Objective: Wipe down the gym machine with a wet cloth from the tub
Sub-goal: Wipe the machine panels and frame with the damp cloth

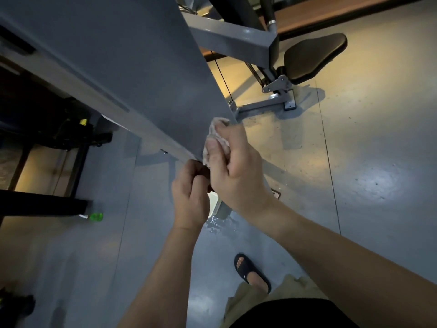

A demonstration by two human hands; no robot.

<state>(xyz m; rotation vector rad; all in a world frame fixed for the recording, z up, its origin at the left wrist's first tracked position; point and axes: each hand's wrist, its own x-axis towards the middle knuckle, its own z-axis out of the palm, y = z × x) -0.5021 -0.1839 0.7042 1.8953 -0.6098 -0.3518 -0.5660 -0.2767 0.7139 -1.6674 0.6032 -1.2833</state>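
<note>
Your right hand (236, 169) grips the cloth (216, 136) and presses it against the grey panel (146, 74) at its lower corner. Just below that corner your left hand (189, 197) is curled, though I cannot tell what it holds. A black seat (312, 58) sits beyond the panel, and a puddle (220, 224) lies on the floor beneath it.
</note>
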